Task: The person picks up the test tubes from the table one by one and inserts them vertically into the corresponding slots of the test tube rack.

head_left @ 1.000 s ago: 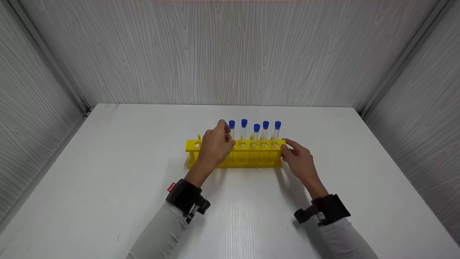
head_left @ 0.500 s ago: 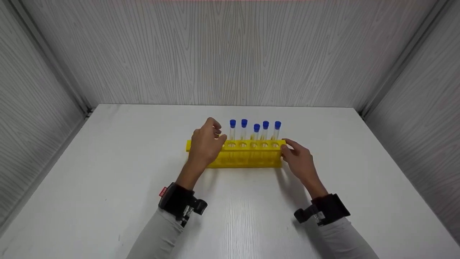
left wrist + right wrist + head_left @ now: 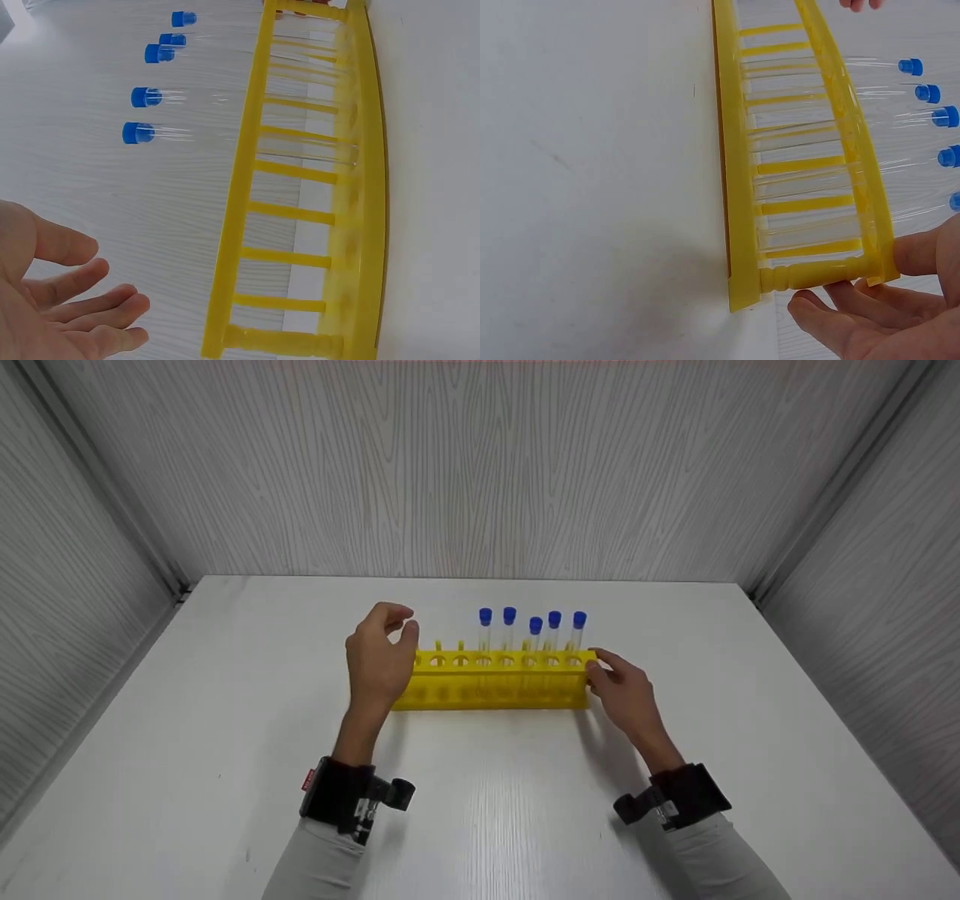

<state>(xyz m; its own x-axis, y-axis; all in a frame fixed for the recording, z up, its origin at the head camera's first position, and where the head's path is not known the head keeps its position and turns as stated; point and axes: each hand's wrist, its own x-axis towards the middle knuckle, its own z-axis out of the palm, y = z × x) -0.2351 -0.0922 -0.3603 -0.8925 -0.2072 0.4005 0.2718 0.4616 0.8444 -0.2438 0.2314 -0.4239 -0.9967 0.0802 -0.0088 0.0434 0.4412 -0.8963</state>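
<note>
A yellow test tube rack [image 3: 491,680] stands upright on the white table. Several clear test tubes with blue caps [image 3: 485,616] fill the holes of its right part, one cap lower than the others. The holes to the left hold no tubes. My left hand [image 3: 380,660] hovers at the rack's left end, fingers loosely bent and nothing in them; the left wrist view shows the hand [image 3: 71,300] apart from the rack. With thumb on the top bar and fingers by the end post, my right hand [image 3: 624,694] grips the rack's right end, as the right wrist view also shows.
The white tabletop [image 3: 480,802] runs back to a grey wood-grain panel [image 3: 480,472]. Similar panels [image 3: 67,585] rise at the left and right sides. Each wrist wears a black strap with a small camera [image 3: 401,793].
My left hand has let go of the leftmost capped tube and moved left to the rack's end, uncovering holes without tubes. The right hand and the rack have stayed in place.
</note>
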